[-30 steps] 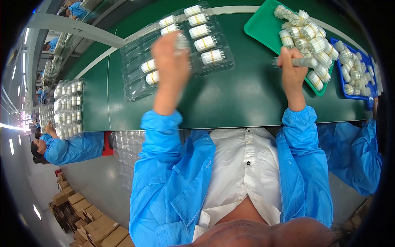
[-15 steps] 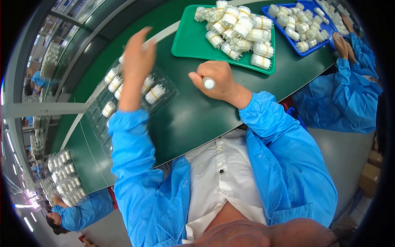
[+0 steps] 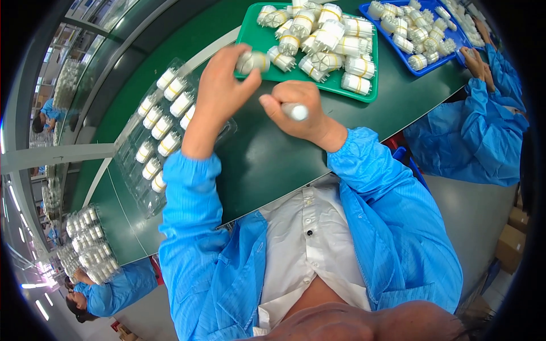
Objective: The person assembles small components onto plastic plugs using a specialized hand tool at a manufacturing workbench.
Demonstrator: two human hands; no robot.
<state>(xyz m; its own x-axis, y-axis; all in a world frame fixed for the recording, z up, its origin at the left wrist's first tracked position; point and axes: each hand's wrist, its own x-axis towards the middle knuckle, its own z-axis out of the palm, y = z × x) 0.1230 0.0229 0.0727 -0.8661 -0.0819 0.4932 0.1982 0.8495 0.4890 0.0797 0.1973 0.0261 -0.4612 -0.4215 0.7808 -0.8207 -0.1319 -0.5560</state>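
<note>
My left hand [image 3: 223, 82] is raised at the near left corner of the green tray [image 3: 372, 68]. Thumb and fingers pinch a white cylindrical part [image 3: 252, 62], somewhat blurred. To its right, my right hand [image 3: 307, 105] is wrapped round a slim rod-like tool [image 3: 297, 112]; only its round whitish end shows, so its kind is unclear. Piled in the green tray are several white cylindrical parts [image 3: 330, 35] with yellow bands and thin prongs. Left of my left forearm, a clear plastic blister tray [image 3: 132, 170] holds rows of similar banded parts [image 3: 169, 143], partly hidden by that arm.
A blue tray [image 3: 418, 73] with more white parts stands right of the green one. Beside it a co-worker's hands [image 3: 476, 63] are at work. Further left on the green table [image 3: 256, 170], filled clear trays [image 3: 88, 238] are stacked near another person in blue [image 3: 122, 290].
My left hand has moved right, from above the clear tray to the green tray's corner, and a white part now shows in its fingers. The right hand has barely shifted.
</note>
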